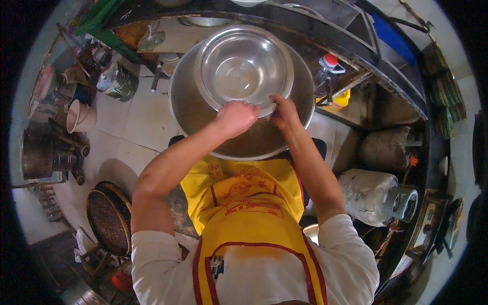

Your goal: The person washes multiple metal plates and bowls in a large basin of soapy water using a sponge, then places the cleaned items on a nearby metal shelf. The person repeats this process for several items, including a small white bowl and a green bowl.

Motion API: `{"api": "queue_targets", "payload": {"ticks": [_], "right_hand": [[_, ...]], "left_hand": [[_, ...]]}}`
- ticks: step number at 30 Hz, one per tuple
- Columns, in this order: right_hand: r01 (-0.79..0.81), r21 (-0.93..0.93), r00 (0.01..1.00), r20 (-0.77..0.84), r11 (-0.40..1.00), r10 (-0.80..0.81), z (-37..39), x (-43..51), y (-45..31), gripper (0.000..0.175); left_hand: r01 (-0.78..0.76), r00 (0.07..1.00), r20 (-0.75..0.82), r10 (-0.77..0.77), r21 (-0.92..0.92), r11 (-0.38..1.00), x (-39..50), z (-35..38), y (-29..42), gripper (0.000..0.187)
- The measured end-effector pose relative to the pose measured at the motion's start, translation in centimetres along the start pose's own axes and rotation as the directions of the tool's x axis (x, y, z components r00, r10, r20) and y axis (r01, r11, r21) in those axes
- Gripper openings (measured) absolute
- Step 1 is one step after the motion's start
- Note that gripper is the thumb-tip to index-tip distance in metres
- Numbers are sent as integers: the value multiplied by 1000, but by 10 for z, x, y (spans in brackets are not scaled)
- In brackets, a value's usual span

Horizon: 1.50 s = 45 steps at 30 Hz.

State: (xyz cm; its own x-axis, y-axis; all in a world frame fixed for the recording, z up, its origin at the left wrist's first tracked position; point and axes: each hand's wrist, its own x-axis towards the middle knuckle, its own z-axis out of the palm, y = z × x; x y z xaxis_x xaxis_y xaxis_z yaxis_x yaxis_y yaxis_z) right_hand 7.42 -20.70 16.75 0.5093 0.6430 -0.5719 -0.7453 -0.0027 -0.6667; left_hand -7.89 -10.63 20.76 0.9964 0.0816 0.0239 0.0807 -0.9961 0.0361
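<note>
A shiny stainless steel basin (pixel 267 53) is tilted slightly over a much larger round metal pot (pixel 190 114) in front of me. My left hand (pixel 239 119) is closed around the near rim of the basin. Just to its right, my right hand (pixel 284 111) grips the same rim, thumb on top. Whether the beige patch at the basin's bottom is liquid or reflection, I cannot tell. The pot's inside looks brown, and the basin hides much of it. A yellow apron (pixel 244 190) with red print covers my lap beside the pot's near rim.
A dark counter (pixel 228 17) runs behind the pot. A red-capped jug (pixel 328 66) and a yellow container (pixel 339 100) sit below it at right. Gas cylinders (pixel 368 196) lie to my right. Leftward are a bucket (pixel 81 116), a tub (pixel 117 82) and round woven trays (pixel 108 219).
</note>
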Motion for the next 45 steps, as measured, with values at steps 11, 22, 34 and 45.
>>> {"api": "queue_targets", "payload": {"ticks": [11, 22, 34, 45], "right_hand": [[192, 203, 978, 47, 960, -205, -43, 38, 10, 49], [226, -603, 974, 116, 765, -196, -35, 55, -3, 85], [465, -807, 827, 542, -362, -146, -36, 150, 60, 37], [531, -577, 300, 813, -621, -499, 69, 51, -43, 40]], "left_hand": [[191, 627, -414, -660, -739, 645, -60, -8, -54, 57], [289, 604, 362, -711, -930, -228, -56, 22, -62, 42], [139, 629, -343, -697, -833, 536, -83, -11, -84, 78], [199, 699, -360, -618, -732, 651, -58, -28, -62, 82]]}}
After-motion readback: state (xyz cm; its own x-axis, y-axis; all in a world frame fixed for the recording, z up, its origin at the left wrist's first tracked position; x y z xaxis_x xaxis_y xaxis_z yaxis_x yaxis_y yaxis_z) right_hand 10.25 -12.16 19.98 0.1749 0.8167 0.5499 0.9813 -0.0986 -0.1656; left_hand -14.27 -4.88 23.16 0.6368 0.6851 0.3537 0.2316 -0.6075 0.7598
